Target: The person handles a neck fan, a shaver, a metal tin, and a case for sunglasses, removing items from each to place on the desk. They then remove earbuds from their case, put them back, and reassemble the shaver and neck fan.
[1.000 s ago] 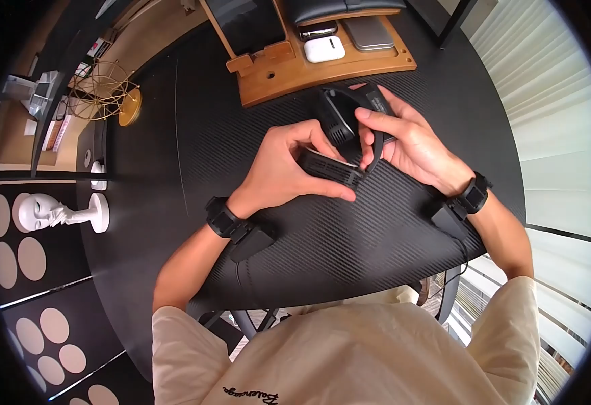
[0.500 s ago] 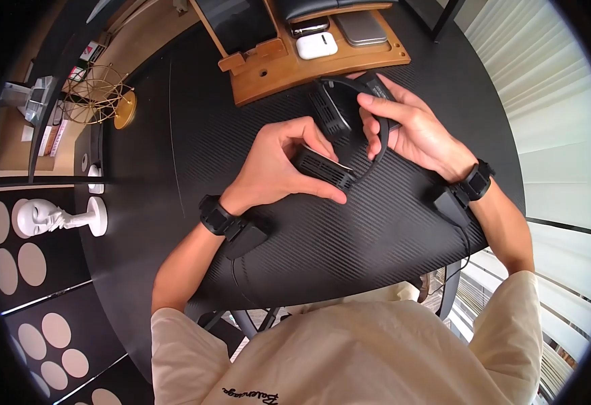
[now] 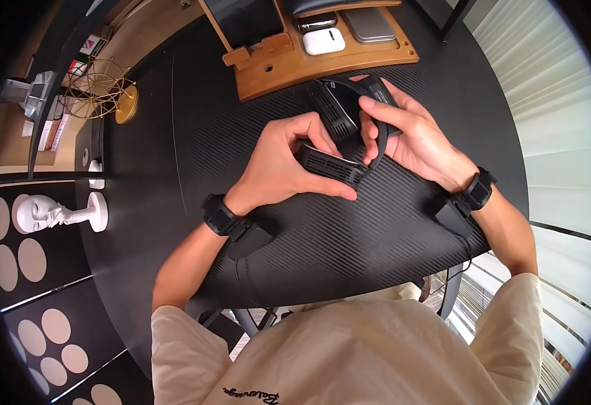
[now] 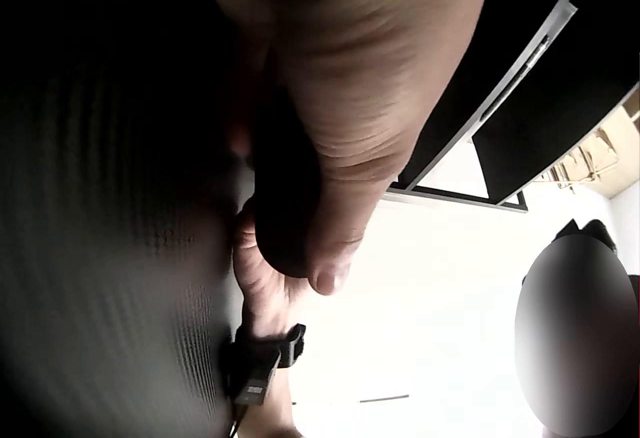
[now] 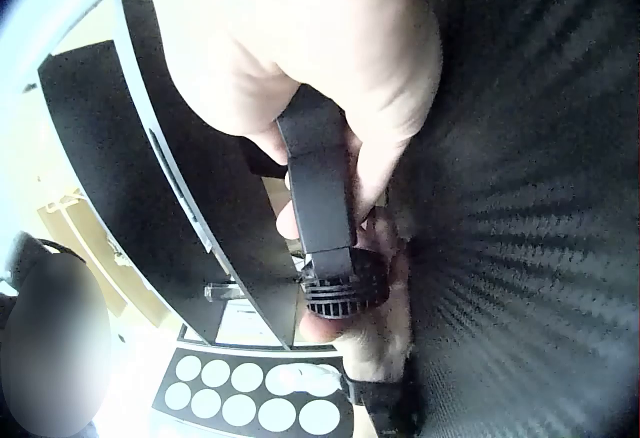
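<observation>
Both hands hold one black device with slotted blocks joined by a curved band, raised above the black desk (image 3: 241, 270). In the head view, my left hand (image 3: 272, 162) grips the nearer slotted block (image 3: 329, 165), thumb along its near side and fingers curled over the far side. My right hand (image 3: 414, 135) holds the device's flat labelled part (image 3: 380, 94) and the curved band (image 3: 382, 142). A second slotted block (image 3: 335, 111) sticks out between the hands. From the right wrist, the band (image 5: 322, 193) runs from the palm to a ribbed grille (image 5: 345, 288) at the left fingers.
Behind the hands stands a wooden organizer (image 3: 255, 84) bearing a white earbud case (image 3: 324, 41) and a flat grey case (image 3: 370, 25). To the left are a gold wire ornament (image 3: 126, 104) and a white face sculpture (image 3: 42, 213). White blinds (image 3: 538, 101) hang at right.
Compared with one second ago, the far slotted block has turned, showing more of its slots. The right thumb has moved slightly up the device. Both hands keep their grip.
</observation>
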Demonstrator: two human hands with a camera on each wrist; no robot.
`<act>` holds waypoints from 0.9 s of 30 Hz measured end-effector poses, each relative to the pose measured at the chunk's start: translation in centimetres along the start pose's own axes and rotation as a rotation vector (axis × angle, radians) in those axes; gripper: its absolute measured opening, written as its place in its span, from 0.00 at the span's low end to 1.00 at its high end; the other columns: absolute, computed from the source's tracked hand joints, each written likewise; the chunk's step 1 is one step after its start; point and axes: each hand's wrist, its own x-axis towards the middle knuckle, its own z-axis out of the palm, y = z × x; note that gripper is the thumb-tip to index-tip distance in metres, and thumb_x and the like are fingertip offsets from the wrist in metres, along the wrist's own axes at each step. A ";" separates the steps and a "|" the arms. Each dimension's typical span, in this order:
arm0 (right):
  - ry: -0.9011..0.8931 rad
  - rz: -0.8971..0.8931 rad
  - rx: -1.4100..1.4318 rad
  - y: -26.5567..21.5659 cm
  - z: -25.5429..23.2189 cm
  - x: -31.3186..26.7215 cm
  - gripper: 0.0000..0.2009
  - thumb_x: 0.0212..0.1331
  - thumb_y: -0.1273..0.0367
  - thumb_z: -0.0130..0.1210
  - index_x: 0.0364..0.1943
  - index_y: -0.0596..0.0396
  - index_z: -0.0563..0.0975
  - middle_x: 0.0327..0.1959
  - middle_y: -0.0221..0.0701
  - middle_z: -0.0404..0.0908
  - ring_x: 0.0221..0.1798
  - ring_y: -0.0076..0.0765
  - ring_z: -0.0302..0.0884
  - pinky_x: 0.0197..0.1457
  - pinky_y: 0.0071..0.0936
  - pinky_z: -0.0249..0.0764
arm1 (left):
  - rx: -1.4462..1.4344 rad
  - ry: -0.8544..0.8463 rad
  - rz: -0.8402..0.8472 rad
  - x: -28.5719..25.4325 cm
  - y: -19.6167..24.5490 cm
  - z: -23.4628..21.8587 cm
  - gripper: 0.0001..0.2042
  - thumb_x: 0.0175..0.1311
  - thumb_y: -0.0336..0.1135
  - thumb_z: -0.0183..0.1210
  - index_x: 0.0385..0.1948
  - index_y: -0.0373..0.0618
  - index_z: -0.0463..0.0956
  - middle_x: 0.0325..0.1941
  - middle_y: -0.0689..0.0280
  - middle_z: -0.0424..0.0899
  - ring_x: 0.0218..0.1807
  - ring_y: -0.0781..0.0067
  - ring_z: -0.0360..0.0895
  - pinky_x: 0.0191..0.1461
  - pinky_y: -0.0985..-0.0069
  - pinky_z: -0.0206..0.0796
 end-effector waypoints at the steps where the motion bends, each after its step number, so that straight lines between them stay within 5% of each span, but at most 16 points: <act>1: 0.001 -0.002 0.000 -0.2 -0.6 0.2 0.20 0.70 0.68 0.54 0.61 0.57 0.63 0.27 0.30 0.77 0.24 0.33 0.82 0.32 0.31 0.85 | 0.044 -0.036 0.017 0.0 0.0 -0.1 0.25 0.30 0.27 0.85 0.24 0.46 0.72 0.32 0.65 0.83 0.38 0.78 0.81 0.44 0.79 0.73; 8: 0.006 0.010 -0.008 -1.1 -1.4 0.3 0.20 0.69 0.67 0.55 0.59 0.60 0.63 0.25 0.29 0.77 0.22 0.33 0.81 0.28 0.30 0.83 | 0.005 -0.042 0.043 0.2 -0.2 -0.1 0.23 0.32 0.32 0.85 0.24 0.45 0.74 0.30 0.70 0.81 0.34 0.82 0.78 0.40 0.83 0.70; 19: -0.020 0.063 -0.027 0.0 0.7 -0.7 0.21 0.75 0.66 0.46 0.67 0.54 0.60 0.23 0.31 0.77 0.22 0.33 0.81 0.30 0.30 0.85 | 0.085 0.012 0.044 -0.3 0.1 0.3 0.27 0.29 0.29 0.85 0.32 0.43 0.76 0.35 0.65 0.86 0.42 0.75 0.85 0.49 0.75 0.78; 22: -0.065 0.040 0.012 -0.1 0.2 -0.6 0.20 0.72 0.67 0.50 0.64 0.54 0.62 0.25 0.34 0.78 0.25 0.34 0.83 0.32 0.29 0.84 | 0.081 0.077 0.068 -0.1 -0.2 0.6 0.24 0.31 0.35 0.85 0.27 0.44 0.76 0.29 0.70 0.84 0.31 0.82 0.82 0.35 0.83 0.74; 27: -0.042 -0.016 0.001 -0.6 0.0 -0.3 0.21 0.76 0.66 0.44 0.68 0.54 0.60 0.22 0.30 0.74 0.23 0.30 0.79 0.31 0.30 0.84 | -0.064 0.245 0.020 0.6 0.2 0.8 0.38 0.32 0.33 0.84 0.47 0.43 0.67 0.45 0.63 0.78 0.44 0.75 0.80 0.38 0.80 0.79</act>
